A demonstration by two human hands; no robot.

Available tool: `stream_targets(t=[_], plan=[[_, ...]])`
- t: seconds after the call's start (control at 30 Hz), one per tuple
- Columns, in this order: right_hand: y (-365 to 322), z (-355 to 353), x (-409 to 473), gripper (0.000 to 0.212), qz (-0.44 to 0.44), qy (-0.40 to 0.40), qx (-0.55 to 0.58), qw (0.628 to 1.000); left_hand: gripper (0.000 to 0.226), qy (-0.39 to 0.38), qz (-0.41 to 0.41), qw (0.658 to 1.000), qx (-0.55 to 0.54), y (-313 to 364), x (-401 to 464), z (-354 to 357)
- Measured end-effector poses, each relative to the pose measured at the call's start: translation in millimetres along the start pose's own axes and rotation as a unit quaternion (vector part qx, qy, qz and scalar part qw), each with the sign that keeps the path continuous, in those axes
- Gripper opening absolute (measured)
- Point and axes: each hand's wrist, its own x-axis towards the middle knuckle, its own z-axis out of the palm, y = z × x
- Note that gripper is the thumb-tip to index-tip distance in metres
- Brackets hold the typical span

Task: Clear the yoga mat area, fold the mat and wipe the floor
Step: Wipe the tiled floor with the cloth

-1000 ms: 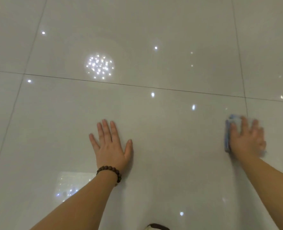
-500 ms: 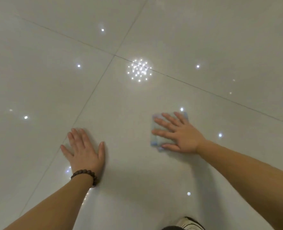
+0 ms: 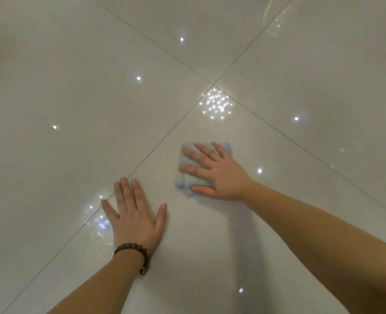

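A folded pale green and blue cloth (image 3: 187, 175) lies flat on the glossy white tiled floor (image 3: 74, 109). My right hand (image 3: 217, 173) presses down on the cloth with straight, spread fingers pointing left. My left hand (image 3: 134, 214), with a dark bead bracelet (image 3: 133, 251) on the wrist, rests flat on the bare floor just below and left of the cloth, fingers straight. The yoga mat is out of sight.
Thin grout lines cross at a tile corner (image 3: 213, 85) beyond the cloth. Ceiling lights reflect as bright dots in the tiles (image 3: 215, 105). Only shiny floor surrounds my hands.
My right hand has swept the cloth from far right to the middle of the floor, close to my left hand. The view has turned, and my left hand stays planted.
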Motion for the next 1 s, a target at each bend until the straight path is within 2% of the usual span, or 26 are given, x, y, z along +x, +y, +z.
stream_targets(t=[0.03, 0.07, 0.1, 0.13, 0.17, 0.2, 0.23, 0.27, 0.3, 0.33, 0.37, 0.4, 0.43, 0.47, 0.5, 0.53, 0.57, 0.6, 0.67, 0.7, 0.73, 0.77, 0.83, 0.9, 0.97, 1.0], plan=[[32.4, -1.5, -10.0, 0.057, 0.03, 0.006, -0.006, 1.0, 0.085, -0.002, -0.001, 1.0, 0.001, 0.1, -0.4, 0.2], [64.8, -3.3, -20.8, 0.06, 0.13, 0.022, 0.0, 0.991, 0.085, -0.001, 0.0, 1.0, 0.003, 0.2, -0.3, 0.7], [93.1, -6.6, -30.4, 0.061, 0.273, 0.039, 0.013, 0.961, 0.085, 0.002, -0.001, 1.0, 0.006, 0.2, -0.2, 0.7], [112.9, -11.5, -33.8, 0.06, 0.429, 0.056, 0.026, 0.901, 0.085, 0.001, -0.002, 1.0, 0.008, 0.2, 0.1, 0.5], [122.9, -17.1, -26.5, 0.059, 0.568, 0.07, 0.053, 0.818, 0.085, -0.002, -0.002, 1.0, 0.01, 0.5, 0.3, 0.2], [122.3, -23.1, -6.8, 0.058, 0.664, 0.077, 0.079, 0.739, 0.085, -0.004, -0.002, 1.0, 0.013, 0.8, 0.5, -0.5], [111.8, -26.8, 22.0, 0.057, 0.71, 0.077, 0.091, 0.695, 0.085, -0.006, -0.003, 1.0, 0.015, 0.9, 0.6, -1.0], [94.0, -26.9, 53.4, 0.057, 0.706, 0.072, 0.09, 0.698, 0.085, -0.008, -0.003, 1.0, 0.015, 0.9, 0.9, -1.5], [72.0, -23.1, 84.3, 0.057, 0.654, 0.074, 0.088, 0.748, 0.085, -0.012, -0.003, 1.0, 0.016, 0.8, 1.0, -2.1], [44.3, -15.4, 112.4, 0.057, 0.555, 0.07, 0.083, 0.825, 0.086, -0.014, -0.003, 1.0, 0.017, 0.0, 1.1, -2.6], [13.2, -6.5, 134.2, 0.057, 0.415, 0.061, 0.072, 0.905, 0.086, -0.016, -0.002, 1.0, 0.018, -1.1, 1.4, -2.7], [-12.5, -1.1, 145.3, 0.056, 0.251, 0.038, 0.063, 0.965, 0.086, -0.019, -0.004, 1.0, 0.019, -1.9, 1.1, -2.9], [-22.4, -0.7, 149.3, 0.056, 0.107, 0.017, 0.053, 0.993, 0.086, -0.023, -0.005, 1.0, 0.02, -2.4, 1.0, -3.6], [-9.5, -3.6, 151.0, 0.056, 0.005, -0.005, 0.044, 0.999, 0.086, -0.027, -0.005, 0.999, 0.019, -2.7, 0.9, -4.2], [16.1, -8.2, 151.4, 0.057, -0.034, -0.011, 0.035, 0.999, 0.086, -0.028, -0.004, 0.999, 0.015, -2.9, 0.8, -4.9], [46.2, -11.2, 149.3, 0.061, 0.001, -0.01, 0.029, 1.0, 0.086, -0.028, -0.002, 1.0, 0.011, -3.3, 1.3, -5.4], [78.3, -10.9, 144.6, 0.063, 0.094, -0.001, 0.029, 0.995, 0.086, -0.03, 0.0, 1.0, 0.007, -3.4, 1.4, -5.4], [108.9, -12.2, 136.3, 0.063, 0.223, 0.018, 0.035, 0.974, 0.086, -0.031, 0.001, 0.999, 0.006, -3.3, 1.1, -5.5], [146.5, -19.5, 121.5, 0.057, 0.477, 0.06, 0.07, 0.874, 0.086, -0.033, 0.001, 0.999, 0.007, -3.6, 1.0, -5.7], [144.8, -23.3, 122.0, 0.056, 0.557, 0.069, 0.096, 0.822, 0.086, -0.035, 0.001, 0.999, 0.006, -3.8, 1.1, -5.8], [131.6, -24.2, 129.0, 0.056, 0.594, 0.066, 0.104, 0.795, 0.087, -0.037, 0.0, 0.999, 0.003, -3.9, 1.2, -6.1], [109.4, -21.7, 139.5, 0.056, 0.593, 0.064, 0.099, 0.797, 0.087, -0.038, -0.001, 0.999, 0.001, -3.7, 1.5, -6.3], [53.0, -11.0, 158.2, 0.055, 0.482, 0.079, 0.085, 0.868, 0.087, -0.043, -0.002, 0.999, 0.002, -2.5, 1.7, -6.4], [-3.6, 0.5, 162.9, 0.054, 0.276, 0.067, 0.057, 0.957, 0.087, -0.049, -0.005, 0.999, 0.007, -2.2, 2.2, -6.2], [-13.4, 1.3, 154.5, 0.055, 0.095, 0.026, 0.038, 0.994, 0.087, -0.051, -0.005, 0.999, 0.009, -1.8, 2.5, -6.5], [3.3, -4.1, 150.3, 0.055, 0.058, 0.014, 0.042, 0.997, 0.087, -0.052, -0.005, 0.999, 0.01, -1.2, 2.3, -6.9]])
